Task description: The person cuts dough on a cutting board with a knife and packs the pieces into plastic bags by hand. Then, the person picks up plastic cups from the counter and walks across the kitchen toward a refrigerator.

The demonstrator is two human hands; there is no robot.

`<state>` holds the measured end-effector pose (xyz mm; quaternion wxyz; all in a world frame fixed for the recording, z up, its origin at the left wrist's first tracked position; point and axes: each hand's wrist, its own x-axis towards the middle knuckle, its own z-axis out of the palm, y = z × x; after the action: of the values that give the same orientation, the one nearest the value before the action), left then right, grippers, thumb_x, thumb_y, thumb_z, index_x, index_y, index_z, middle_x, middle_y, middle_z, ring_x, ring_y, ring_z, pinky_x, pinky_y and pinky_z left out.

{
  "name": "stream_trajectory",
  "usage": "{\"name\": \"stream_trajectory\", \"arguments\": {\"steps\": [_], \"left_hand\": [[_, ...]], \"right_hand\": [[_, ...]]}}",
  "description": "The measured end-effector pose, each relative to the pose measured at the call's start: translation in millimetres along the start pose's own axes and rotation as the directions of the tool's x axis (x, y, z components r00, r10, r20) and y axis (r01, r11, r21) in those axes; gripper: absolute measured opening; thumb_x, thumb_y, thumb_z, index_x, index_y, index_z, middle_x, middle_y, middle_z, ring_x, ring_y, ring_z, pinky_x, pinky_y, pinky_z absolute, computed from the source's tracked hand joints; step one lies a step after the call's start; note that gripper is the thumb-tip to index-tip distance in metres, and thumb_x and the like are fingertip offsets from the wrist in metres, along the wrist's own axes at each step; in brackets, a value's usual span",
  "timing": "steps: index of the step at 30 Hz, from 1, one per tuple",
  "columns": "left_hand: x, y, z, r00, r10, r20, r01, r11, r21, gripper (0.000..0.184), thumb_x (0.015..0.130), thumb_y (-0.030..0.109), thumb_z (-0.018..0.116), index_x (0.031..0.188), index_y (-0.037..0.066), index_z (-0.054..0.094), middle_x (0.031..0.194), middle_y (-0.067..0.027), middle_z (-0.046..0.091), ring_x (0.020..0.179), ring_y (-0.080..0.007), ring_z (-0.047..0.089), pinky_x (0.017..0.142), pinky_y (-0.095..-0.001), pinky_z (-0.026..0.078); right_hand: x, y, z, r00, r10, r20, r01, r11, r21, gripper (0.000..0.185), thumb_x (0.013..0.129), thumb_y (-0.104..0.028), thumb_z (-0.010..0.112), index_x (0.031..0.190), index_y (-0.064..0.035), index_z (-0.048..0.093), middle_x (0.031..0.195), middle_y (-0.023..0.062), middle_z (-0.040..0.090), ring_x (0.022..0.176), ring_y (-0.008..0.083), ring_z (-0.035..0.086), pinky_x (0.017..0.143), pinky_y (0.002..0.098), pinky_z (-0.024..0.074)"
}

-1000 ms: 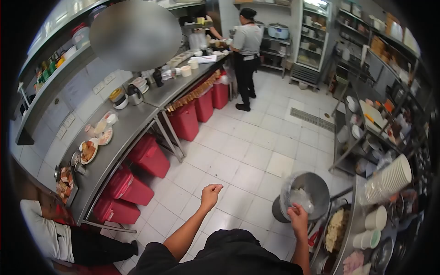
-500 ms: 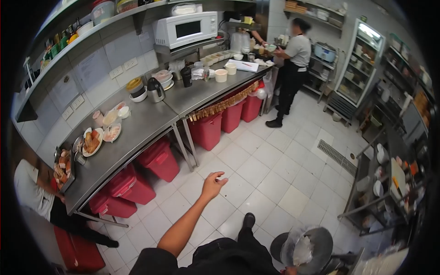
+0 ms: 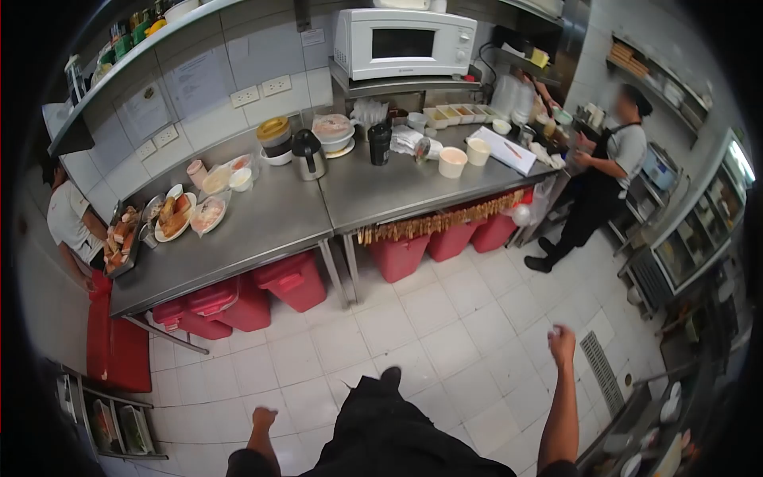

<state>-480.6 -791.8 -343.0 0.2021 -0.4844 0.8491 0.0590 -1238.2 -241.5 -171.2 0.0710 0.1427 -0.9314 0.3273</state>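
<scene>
My left hand (image 3: 265, 416) hangs low over the tiled floor, its fingers curled in, with nothing visible in it. Out to the right, my right hand (image 3: 562, 344) is raised over the floor with bent fingers; a small pale patch shows at the fingertips, too small to make out. Neither hand touches the counter. Ahead is the steel counter (image 3: 262, 242), where a plate of browned food (image 3: 174, 216), a steel jug (image 3: 307, 156), a black tumbler (image 3: 380, 145) and a paper tub (image 3: 453, 162) stand.
Red bins (image 3: 292, 281) stand under the counter, and a white microwave (image 3: 405, 44) sits above it. A co-worker (image 3: 612, 167) stands at its right end, another person (image 3: 71, 215) at the left. A floor drain (image 3: 602, 371) and shelving lie to the right.
The view has turned left. My left hand has dropped from mid-view to the lower left, its fingers now curled. My right hand is raised; the round pan and plastic are out of view.
</scene>
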Motion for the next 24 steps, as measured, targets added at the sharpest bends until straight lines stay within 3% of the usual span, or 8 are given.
{"name": "stream_trajectory", "arguments": {"steps": [2, 5, 9, 11, 17, 20, 22, 24], "left_hand": [[-28, 20, -9, 0.855, -0.353, 0.380, 0.512, 0.689, -0.512, 0.038, 0.083, 0.033, 0.075, 0.069, -0.001, 0.064, 0.060, -0.0132, 0.061, 0.048, -0.0257, 0.061, 0.045, -0.0382, 0.053], [-21, 69, -21, 0.668, -0.469, 0.577, 0.742, 0.469, -0.478, 0.037, 0.082, 0.030, 0.077, 0.086, -0.005, 0.063, 0.068, -0.0167, 0.063, 0.059, -0.0305, 0.066, 0.045, -0.0440, 0.055], [45, 146, -57, 0.730, -0.408, 0.548, 0.673, 0.290, -0.681, 0.034, 0.080, 0.028, 0.077, 0.096, 0.000, 0.065, 0.070, -0.0147, 0.062, 0.055, -0.0279, 0.063, 0.045, -0.0407, 0.054], [105, 182, -84, 0.767, -0.372, 0.523, 0.637, 0.342, -0.691, 0.031, 0.081, 0.026, 0.076, 0.098, 0.001, 0.066, 0.069, -0.0120, 0.061, 0.056, -0.0247, 0.061, 0.046, -0.0385, 0.051], [220, 291, -214, 0.885, -0.419, 0.203, 0.295, 0.167, -0.941, 0.040, 0.085, 0.027, 0.073, 0.116, 0.002, 0.064, 0.083, -0.0070, 0.065, 0.066, -0.0164, 0.059, 0.053, -0.0298, 0.047], [236, 316, -230, 0.848, -0.521, 0.092, 0.186, 0.130, -0.974, 0.039, 0.089, 0.023, 0.071, 0.117, -0.003, 0.064, 0.087, -0.0081, 0.065, 0.070, -0.0127, 0.055, 0.063, -0.0283, 0.047], [229, 322, -201, 0.806, -0.587, 0.073, 0.144, 0.075, -0.987, 0.031, 0.093, 0.030, 0.065, 0.108, 0.004, 0.067, 0.078, -0.0010, 0.061, 0.057, -0.0108, 0.051, 0.042, -0.0250, 0.038], [196, 346, -182, 0.685, -0.702, 0.193, 0.275, 0.004, -0.961, 0.027, 0.095, 0.028, 0.060, 0.101, 0.003, 0.067, 0.069, -0.0003, 0.056, 0.049, -0.0099, 0.046, 0.037, -0.0252, 0.034]], "right_hand": [[111, -98, 5, 0.990, -0.138, 0.024, 0.138, 0.990, 0.001, 0.034, 0.079, 0.001, 0.055, 0.111, 0.0015, 0.066, 0.069, 0.0101, 0.066, 0.055, 0.0152, 0.060, 0.052, 0.0307, 0.0473], [244, -208, 36, 0.954, -0.284, 0.095, 0.267, 0.950, 0.164, 0.034, 0.080, -0.002, 0.056, 0.112, 0.0007, 0.067, 0.073, 0.0105, 0.068, 0.057, 0.0148, 0.061, 0.054, 0.0309, 0.0479], [369, -301, 72, 0.940, -0.328, 0.091, 0.325, 0.944, 0.054, 0.030, 0.082, -0.009, 0.062, 0.110, 0.0006, 0.069, 0.079, 0.0160, 0.070, 0.071, 0.0246, 0.068, 0.067, 0.0354, 0.0521], [425, -330, 83, 0.924, -0.369, 0.097, 0.369, 0.929, 0.025, 0.029, 0.082, -0.011, 0.064, 0.108, 0.0008, 0.069, 0.083, 0.0195, 0.070, 0.079, 0.0307, 0.069, 0.074, 0.0387, 0.0528], [597, -359, 104, 0.904, -0.417, 0.091, 0.427, 0.888, -0.172, 0.029, 0.081, -0.015, 0.065, 0.105, -0.0008, 0.071, 0.097, 0.0231, 0.070, 0.092, 0.0406, 0.067, 0.085, 0.0460, 0.0521], [696, -367, 124, 0.866, -0.495, 0.071, 0.496, 0.831, -0.252, 0.028, 0.082, -0.013, 0.061, 0.107, -0.0032, 0.071, 0.099, 0.0247, 0.069, 0.094, 0.0405, 0.067, 0.087, 0.0470, 0.0518], [759, -370, 143, 0.841, -0.541, -0.032, 0.516, 0.817, -0.256, 0.024, 0.081, -0.011, 0.060, 0.099, -0.0022, 0.072, 0.094, 0.0255, 0.068, 0.092, 0.0420, 0.066, 0.088, 0.0470, 0.0512], [839, -377, 163, 0.824, -0.566, -0.009, 0.544, 0.796, -0.267, 0.030, 0.082, -0.013, 0.063, 0.109, -0.0027, 0.069, 0.098, 0.0272, 0.067, 0.097, 0.0422, 0.065, 0.090, 0.0478, 0.0501]]}}
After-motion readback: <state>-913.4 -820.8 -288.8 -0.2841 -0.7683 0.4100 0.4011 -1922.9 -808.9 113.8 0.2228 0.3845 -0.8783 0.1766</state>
